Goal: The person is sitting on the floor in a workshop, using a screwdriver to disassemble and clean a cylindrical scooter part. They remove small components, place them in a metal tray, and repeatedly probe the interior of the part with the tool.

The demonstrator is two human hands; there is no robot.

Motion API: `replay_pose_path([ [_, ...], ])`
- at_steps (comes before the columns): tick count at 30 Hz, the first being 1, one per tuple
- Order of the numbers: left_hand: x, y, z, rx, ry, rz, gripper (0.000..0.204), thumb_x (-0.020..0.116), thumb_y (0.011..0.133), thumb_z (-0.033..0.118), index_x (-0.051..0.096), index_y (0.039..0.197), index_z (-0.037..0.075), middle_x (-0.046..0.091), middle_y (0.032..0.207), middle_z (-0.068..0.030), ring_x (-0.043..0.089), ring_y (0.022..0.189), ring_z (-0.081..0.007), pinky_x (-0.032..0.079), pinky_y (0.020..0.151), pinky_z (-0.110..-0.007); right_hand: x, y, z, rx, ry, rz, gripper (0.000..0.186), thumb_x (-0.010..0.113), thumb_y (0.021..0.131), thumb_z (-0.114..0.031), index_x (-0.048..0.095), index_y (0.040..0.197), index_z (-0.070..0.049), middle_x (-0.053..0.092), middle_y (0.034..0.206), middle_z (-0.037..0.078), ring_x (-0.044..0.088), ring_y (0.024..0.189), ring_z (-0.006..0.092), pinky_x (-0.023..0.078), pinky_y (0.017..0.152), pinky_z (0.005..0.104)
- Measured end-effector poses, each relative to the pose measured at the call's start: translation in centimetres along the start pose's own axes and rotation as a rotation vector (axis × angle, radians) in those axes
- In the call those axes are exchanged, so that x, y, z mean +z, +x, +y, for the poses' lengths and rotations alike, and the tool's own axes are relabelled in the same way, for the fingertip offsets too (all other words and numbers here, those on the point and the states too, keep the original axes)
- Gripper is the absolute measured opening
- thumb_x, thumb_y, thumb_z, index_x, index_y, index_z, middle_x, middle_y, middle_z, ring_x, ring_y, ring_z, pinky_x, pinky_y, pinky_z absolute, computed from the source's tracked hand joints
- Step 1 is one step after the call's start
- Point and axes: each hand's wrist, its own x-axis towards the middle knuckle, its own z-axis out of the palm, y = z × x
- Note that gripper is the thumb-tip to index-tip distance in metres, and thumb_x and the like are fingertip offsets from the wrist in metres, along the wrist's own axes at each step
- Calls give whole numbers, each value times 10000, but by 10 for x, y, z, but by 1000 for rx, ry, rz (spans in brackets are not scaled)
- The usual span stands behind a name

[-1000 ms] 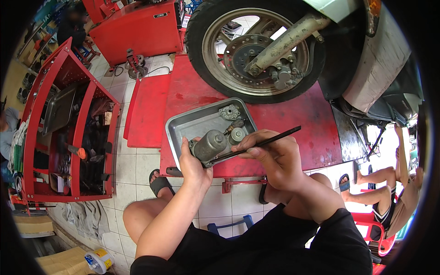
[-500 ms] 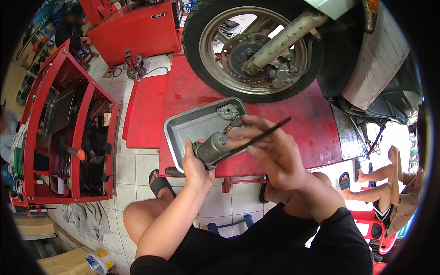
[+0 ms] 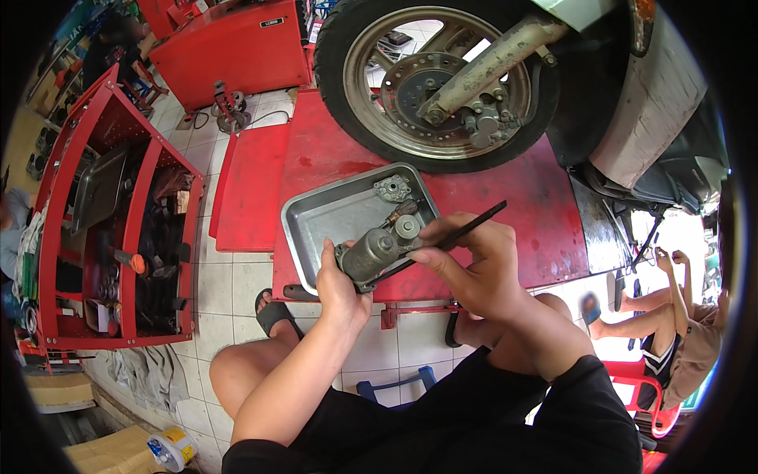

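The left hand's (image 3: pixel 341 288) grip cups the lower end of a grey cylindrical metal part (image 3: pixel 368 253), holding it tilted over the near side of a metal tray (image 3: pixel 296 225); the right hand's (image 3: pixel 483 262) grip is narrow, pinching a slim black rod (image 3: pixel 479 222) that slants down beside the part, while a small metal housing (image 3: pixel 392 189) sits in the tray's far corner

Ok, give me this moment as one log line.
left hand: holding grey cylindrical metal housing | right hand: holding thin black rod | metal tray: on red platform | motorcycle front wheel: beyond tray
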Motion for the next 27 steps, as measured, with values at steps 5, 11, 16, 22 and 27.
replay_pose_path([
  [5, 0, 1, -1, -18, 1, -13, 366, 401, 1062, 403, 564, 966, 89, 637, 916, -53, 658, 838, -213, 531, 710, -388, 13, 3, -3, 1, 340, 127, 355, 695, 858, 43, 593, 1197, 72, 729, 991, 153, 731, 946, 235, 567, 849, 314],
  [11, -1, 1, -2, -21, -9, -13, 349, 415, 1059, 391, 557, 976, 84, 628, 907, -50, 652, 834, -203, 530, 717, -370, 2, 2, -5, -51, 119, 65, 386, 681, 863, 51, 569, 1232, 79, 725, 1031, 163, 718, 1004, 250, 557, 875, 323],
  [16, 1, 0, -1, -16, 3, -13, 346, 413, 1059, 385, 558, 974, 82, 628, 910, -51, 653, 837, -206, 539, 731, -375, 1, -3, 5, -63, 221, -17, 381, 677, 854, 67, 575, 1221, 73, 722, 1051, 165, 719, 1007, 249, 565, 850, 314],
  [22, -1, 1, -2, -33, -6, -15, 356, 408, 1061, 390, 558, 961, 82, 631, 912, -57, 664, 855, -216, 548, 747, -386, 18, 5, -8, -29, 267, 227, 281, 683, 844, 79, 614, 1116, 66, 740, 885, 114, 743, 877, 217, 577, 784, 298],
  [27, 5, -5, 1, -38, 9, 6, 360, 394, 1064, 392, 554, 951, 89, 634, 911, -61, 669, 855, -226, 554, 745, -397, 3, -7, 3, -63, 165, 97, 306, 680, 845, 80, 599, 1139, 66, 735, 917, 132, 738, 904, 227, 572, 808, 312],
])
